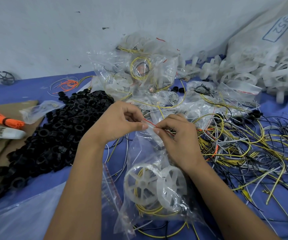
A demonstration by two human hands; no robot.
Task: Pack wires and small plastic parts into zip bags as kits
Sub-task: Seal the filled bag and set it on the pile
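Fingers (pixel 144 126) of both hands pinch the zip bag's (pixel 150 179) red seal. The bag lies on a blue tabletop (pixel 36 89). A grey wall (pixel 53 32) rises behind it.

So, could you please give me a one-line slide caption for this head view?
Both hands, left and right, pinch shut the zip bag holding white spoked wheels and yellow wire.
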